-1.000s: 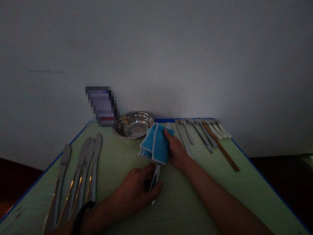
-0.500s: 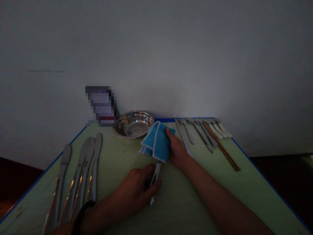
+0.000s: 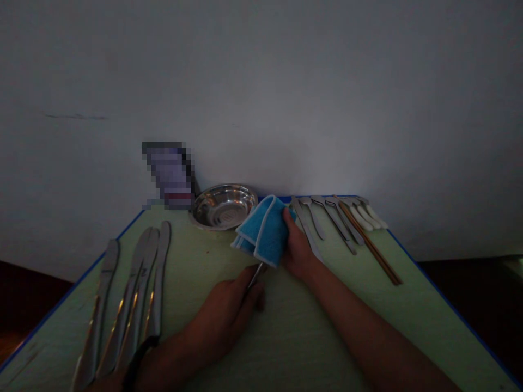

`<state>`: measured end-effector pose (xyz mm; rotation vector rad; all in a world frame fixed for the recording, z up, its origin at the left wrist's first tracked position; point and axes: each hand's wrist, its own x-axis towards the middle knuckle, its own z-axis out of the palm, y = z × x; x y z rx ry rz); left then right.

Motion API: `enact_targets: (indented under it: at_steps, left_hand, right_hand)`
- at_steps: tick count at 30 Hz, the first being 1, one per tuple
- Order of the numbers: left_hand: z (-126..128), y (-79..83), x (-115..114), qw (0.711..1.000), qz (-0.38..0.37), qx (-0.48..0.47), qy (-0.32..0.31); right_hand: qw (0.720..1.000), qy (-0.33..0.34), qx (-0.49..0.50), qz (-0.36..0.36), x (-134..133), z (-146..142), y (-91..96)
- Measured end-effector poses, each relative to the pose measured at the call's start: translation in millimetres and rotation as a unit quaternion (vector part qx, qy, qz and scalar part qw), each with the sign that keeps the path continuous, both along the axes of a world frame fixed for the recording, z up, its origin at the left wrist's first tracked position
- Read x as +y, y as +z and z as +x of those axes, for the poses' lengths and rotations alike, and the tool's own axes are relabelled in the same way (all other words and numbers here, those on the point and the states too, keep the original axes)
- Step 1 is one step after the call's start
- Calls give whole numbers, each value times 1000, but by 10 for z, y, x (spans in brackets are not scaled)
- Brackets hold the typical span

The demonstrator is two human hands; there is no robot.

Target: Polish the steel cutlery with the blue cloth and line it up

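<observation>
My left hand (image 3: 229,313) is closed around the handle of a metal knife (image 3: 256,275) in the middle of the green table (image 3: 286,337). The knife's blade runs away from me and is hidden inside a folded blue cloth (image 3: 262,231). My right hand (image 3: 297,247) grips that cloth, wrapped over the blade, just in front of a steel bowl (image 3: 223,206).
Several table knives (image 3: 134,294) lie in a row at the left. Several spoons and forks (image 3: 327,218), white-handled pieces (image 3: 368,215) and wooden chopsticks (image 3: 370,245) lie at the back right. A blurred container (image 3: 169,174) stands by the wall behind the bowl.
The cloth and my right hand slid away from me along the blade toward the bowl. My left hand turned on the handle, hiding more of it.
</observation>
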<state>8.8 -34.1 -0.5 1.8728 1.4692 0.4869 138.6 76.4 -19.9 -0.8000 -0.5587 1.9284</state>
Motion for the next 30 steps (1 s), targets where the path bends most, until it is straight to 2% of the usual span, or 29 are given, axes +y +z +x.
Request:
enact_targets:
  at_steps: [6, 11, 14, 17, 20, 24, 30]
  left_hand:
    - [17, 47, -20, 998, -1, -34, 45]
    - [21, 62, 10, 977, -42, -156, 142]
    - [12, 64, 54, 964, -56, -202, 166]
    - [5, 68, 67, 973, -31, -169, 153]
    - [1, 67, 53, 983, -26, -146, 106]
    - [-16, 71, 55, 988, -63, -133, 51]
    - [-9, 100, 64, 998, -29, -51, 8]
  right_hand:
    - [997, -17, 65, -28, -5, 26, 71]
    - [996, -22, 84, -14, -5, 63, 108]
    - [996, -15, 90, 9, -10, 61, 98]
    - [998, -22, 67, 0, -10, 42, 75]
    - [999, -24, 36, -22, -5, 22, 54]
    - [999, -27, 30, -12, 2, 13, 29]
    - [999, -41, -17, -5, -9, 25, -7]
